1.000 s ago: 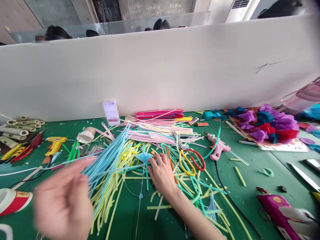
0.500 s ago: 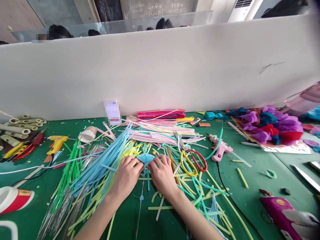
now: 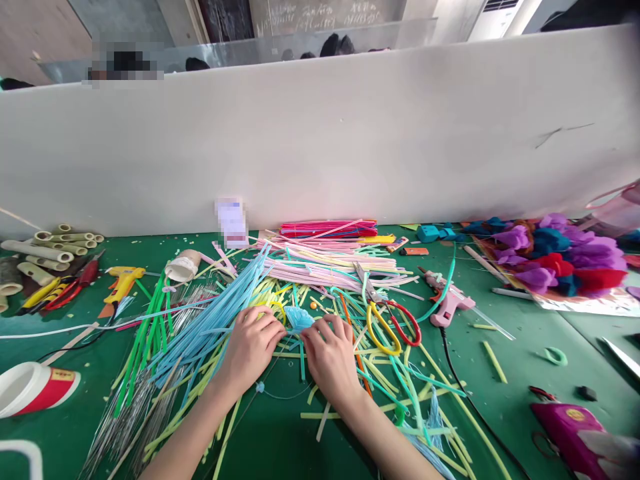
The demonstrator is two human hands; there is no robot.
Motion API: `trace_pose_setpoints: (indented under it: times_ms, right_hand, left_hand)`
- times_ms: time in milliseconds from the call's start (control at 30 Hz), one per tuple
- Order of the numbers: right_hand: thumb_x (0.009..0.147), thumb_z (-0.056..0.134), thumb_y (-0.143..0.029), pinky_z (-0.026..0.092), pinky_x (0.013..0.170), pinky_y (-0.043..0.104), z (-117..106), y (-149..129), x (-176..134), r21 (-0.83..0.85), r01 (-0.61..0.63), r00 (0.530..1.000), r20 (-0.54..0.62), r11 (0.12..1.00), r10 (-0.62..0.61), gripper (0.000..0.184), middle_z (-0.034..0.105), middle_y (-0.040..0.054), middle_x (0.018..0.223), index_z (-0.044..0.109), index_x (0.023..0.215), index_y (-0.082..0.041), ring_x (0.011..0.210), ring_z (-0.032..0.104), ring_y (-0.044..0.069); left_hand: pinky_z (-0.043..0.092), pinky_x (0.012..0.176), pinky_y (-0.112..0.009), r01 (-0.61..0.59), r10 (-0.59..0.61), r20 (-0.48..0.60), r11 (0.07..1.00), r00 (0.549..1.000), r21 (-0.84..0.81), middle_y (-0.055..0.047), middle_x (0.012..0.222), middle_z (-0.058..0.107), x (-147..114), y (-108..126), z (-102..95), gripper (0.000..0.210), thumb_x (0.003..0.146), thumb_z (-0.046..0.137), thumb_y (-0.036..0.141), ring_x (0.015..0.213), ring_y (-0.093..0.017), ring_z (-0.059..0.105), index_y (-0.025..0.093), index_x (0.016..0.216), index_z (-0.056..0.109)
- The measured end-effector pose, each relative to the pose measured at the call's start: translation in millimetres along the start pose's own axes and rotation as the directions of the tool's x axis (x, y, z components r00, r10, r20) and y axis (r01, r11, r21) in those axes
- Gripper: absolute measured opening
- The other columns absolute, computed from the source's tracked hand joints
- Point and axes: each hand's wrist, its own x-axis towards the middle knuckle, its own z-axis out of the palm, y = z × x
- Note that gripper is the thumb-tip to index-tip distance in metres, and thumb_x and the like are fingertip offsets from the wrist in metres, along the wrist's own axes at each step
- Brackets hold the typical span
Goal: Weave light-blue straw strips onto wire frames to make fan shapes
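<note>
A small light-blue fan-shaped piece [image 3: 299,319], fuzzy like chenille stem, stands up between my hands. The fingers of my right hand [image 3: 329,353] are pinched at its lower right edge. My left hand [image 3: 254,347] is closed just left of the piece, thumb against forefinger, seemingly on the thin wire that slants down to the lower left. A little blue knot [image 3: 260,387] sits on that wire. What lies between the left fingertips is mostly hidden. Blue chenille stems [image 3: 215,310] lie beside my left hand, and scissors [image 3: 383,320] with yellow and red handles lie to the right.
Yellow-green and teal stems are strewn about the green table [image 3: 280,440]. Pink stems [image 3: 330,270] lie behind. A pink glue gun [image 3: 450,303] with a black cord is at right, a yellow glue gun [image 3: 123,283] and paper cup [image 3: 40,389] at left. A white partition [image 3: 320,147] stands behind.
The blue fan piece has tipped and shifted slightly right. Its wire and the blue knot have swung to the lower left. The whole view has shifted a little.
</note>
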Motion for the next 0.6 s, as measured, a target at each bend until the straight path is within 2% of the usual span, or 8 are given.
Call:
trace_pose_setpoints:
  times_ms: [67,133,233,300,333,400,500,600]
  right_hand:
    - [0.093,0.058,-0.023,0.041,0.094,0.046,-5,4,4,0.190,-0.114,0.993,-0.018,0.975,0.119,0.013,0.064,0.0085,0.104,0.065,0.105,-0.023,0.109,0.051,0.028]
    - [0.088,0.065,-0.031,0.046,0.093,0.047,-10,9,9,0.412,-0.256,0.960,0.003,0.874,0.280,0.032,0.062,0.0112,0.117,0.060,0.118,-0.023,0.112,0.053,0.029]
    - [0.082,0.070,-0.047,0.053,0.083,0.042,-18,10,18,0.727,-0.462,0.871,0.263,0.508,0.415,0.050,0.066,0.0125,0.115,0.055,0.122,-0.021,0.102,0.064,0.026]
    - [0.080,0.070,-0.053,0.054,0.075,0.035,-23,6,26,0.806,-0.533,0.829,0.437,0.256,0.348,0.050,0.071,0.0093,0.098,0.059,0.114,-0.018,0.088,0.069,0.022]
    - [0.079,0.071,-0.055,0.053,0.071,0.032,-26,4,32,0.820,-0.541,0.825,0.473,0.187,0.310,0.048,0.071,0.0069,0.090,0.061,0.108,-0.018,0.081,0.069,0.020]
    - [0.076,0.073,-0.056,0.049,0.061,0.027,-35,-2,43,0.843,-0.515,0.842,0.462,0.157,0.278,0.044,0.069,0.0024,0.078,0.064,0.096,-0.017,0.063,0.064,0.014]
    - [0.077,0.072,-0.055,0.044,0.053,0.024,-54,-7,62,0.865,-0.450,0.884,0.398,0.220,0.244,0.040,0.066,-0.0010,0.073,0.065,0.088,-0.017,0.051,0.054,0.009]
    - [0.079,0.072,-0.053,0.044,0.058,0.025,-76,-5,78,0.861,-0.384,0.923,0.360,0.333,0.134,0.037,0.064,-0.0014,0.072,0.067,0.085,-0.017,0.058,0.055,0.010]
  left_hand:
    - [0.044,0.093,-0.043,0.014,-0.014,-0.023,1.000,1.000,-0.015,-0.005,0.091,0.069,-1,-3,-1.9,0.017,0.096,0.053,0.022,0.107,-0.025,0.058,0.021,0.090,0.068]
    - [0.046,0.091,-0.041,0.061,-0.064,-0.069,0.997,0.996,-0.044,-0.005,0.093,0.067,-2,-6,-4.6,0.016,0.097,0.052,0.024,0.102,-0.023,0.059,0.021,0.090,0.066]
    - [0.048,0.087,-0.036,0.151,-0.165,-0.150,0.983,0.975,-0.103,-0.006,0.096,0.062,-2,-6,-10.5,0.016,0.098,0.050,0.027,0.096,-0.021,0.061,0.021,0.091,0.064]
    - [0.049,0.086,-0.034,0.176,-0.198,-0.178,0.976,0.964,-0.131,-0.005,0.098,0.060,2,-4,-16.9,0.017,0.098,0.050,0.028,0.096,-0.020,0.061,0.022,0.092,0.064]
    - [0.049,0.086,-0.034,0.180,-0.203,-0.185,0.974,0.961,-0.138,-0.005,0.099,0.059,5,-1,-21.4,0.016,0.097,0.051,0.028,0.096,-0.020,0.062,0.022,0.093,0.064]
    - [0.050,0.088,-0.034,0.188,-0.216,-0.231,0.973,0.949,-0.137,-0.006,0.104,0.057,15,3,-34.0,0.015,0.096,0.053,0.031,0.099,-0.021,0.062,0.023,0.099,0.065]
    - [0.049,0.096,-0.039,0.224,-0.264,-0.342,0.962,0.902,-0.153,-0.011,0.119,0.052,37,5,-61.4,0.034,0.090,0.062,0.037,0.112,-0.026,0.058,0.023,0.120,0.060]
    - [0.048,0.096,-0.042,0.254,-0.310,-0.155,0.919,0.938,-0.302,-0.010,0.121,0.059,60,1,-88.7,0.043,0.086,0.065,0.042,0.112,-0.027,0.059,0.024,0.124,0.058]
